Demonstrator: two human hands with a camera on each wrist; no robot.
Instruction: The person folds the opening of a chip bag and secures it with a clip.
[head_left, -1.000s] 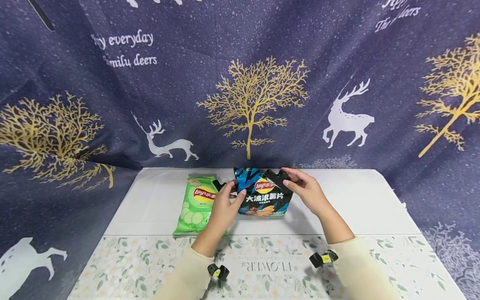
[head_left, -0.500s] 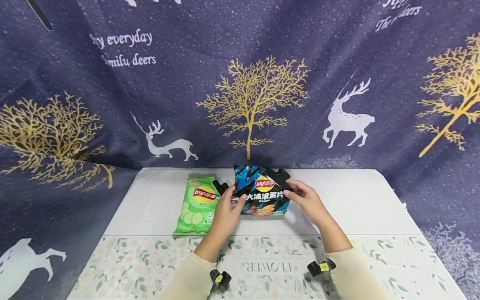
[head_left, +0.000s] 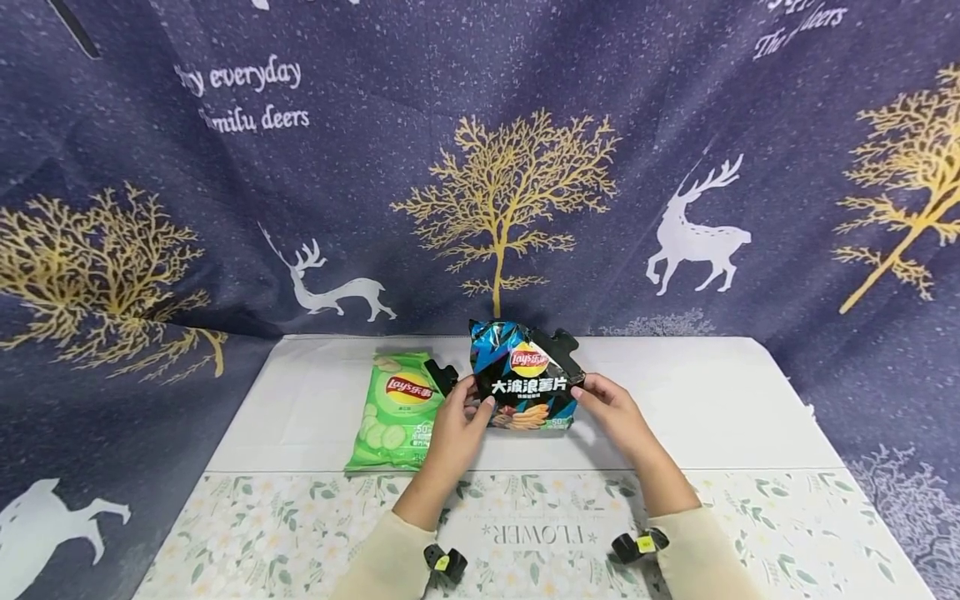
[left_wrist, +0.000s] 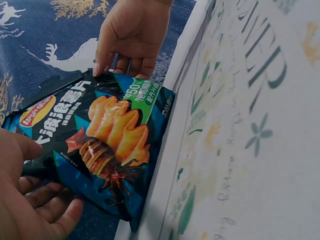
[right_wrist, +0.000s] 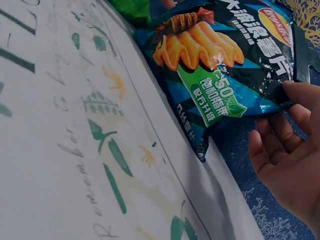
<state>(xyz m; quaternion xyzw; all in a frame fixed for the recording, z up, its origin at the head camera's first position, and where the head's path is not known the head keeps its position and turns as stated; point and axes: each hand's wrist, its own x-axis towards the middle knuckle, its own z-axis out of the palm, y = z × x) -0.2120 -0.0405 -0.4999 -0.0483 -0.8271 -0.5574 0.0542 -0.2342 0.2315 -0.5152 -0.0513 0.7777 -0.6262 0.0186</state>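
Note:
A black and blue Lay's chip bag (head_left: 525,392) stands tilted up at the middle of the table, its printed front toward me. My left hand (head_left: 459,425) holds its left side, thumb on the front and other fingers behind. At the right edge, my right hand (head_left: 618,417) pinches the bag between thumb and fingers, as the right wrist view also shows. A flat black clip-like piece (head_left: 561,350) lies across the bag's upper right corner. Left of my left hand lies a green Lay's chip bag (head_left: 390,417), with a similar black piece (head_left: 442,375) at its upper right.
The white table (head_left: 697,408) has a floral printed cloth (head_left: 285,525) along its front. Behind it hangs a dark blue curtain (head_left: 345,208) with deer and trees. Both wrists wear small black cameras (head_left: 446,565).
My right hand has slid down from the bag's upper right corner to its right edge, letting go of the black piece. The black and blue bag has risen slightly.

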